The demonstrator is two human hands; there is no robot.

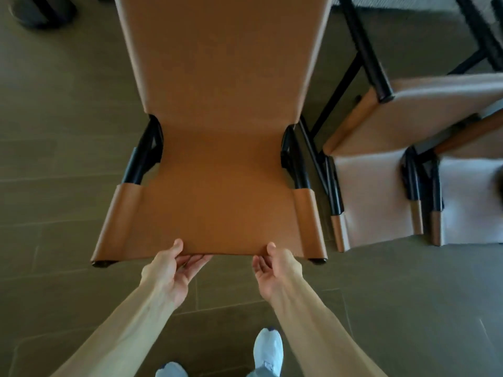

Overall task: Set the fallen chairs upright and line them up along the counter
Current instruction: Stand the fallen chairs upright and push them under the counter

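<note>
Open grey-brown tiled floor (pixel 60 186) at nine o'clock; at three o'clock, tan leather black-framed toppled chairs (pixel 375 186) crowd close, blocking passage.

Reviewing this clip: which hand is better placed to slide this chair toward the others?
Probably the left hand: both hold the chair by its front edge, but the other chairs lie to the right, so it pushes toward them.

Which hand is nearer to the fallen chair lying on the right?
Right. The right hand holds the front edge of the brown chair on the side toward the fallen chair; the left hand holds the same edge farther away.
</note>
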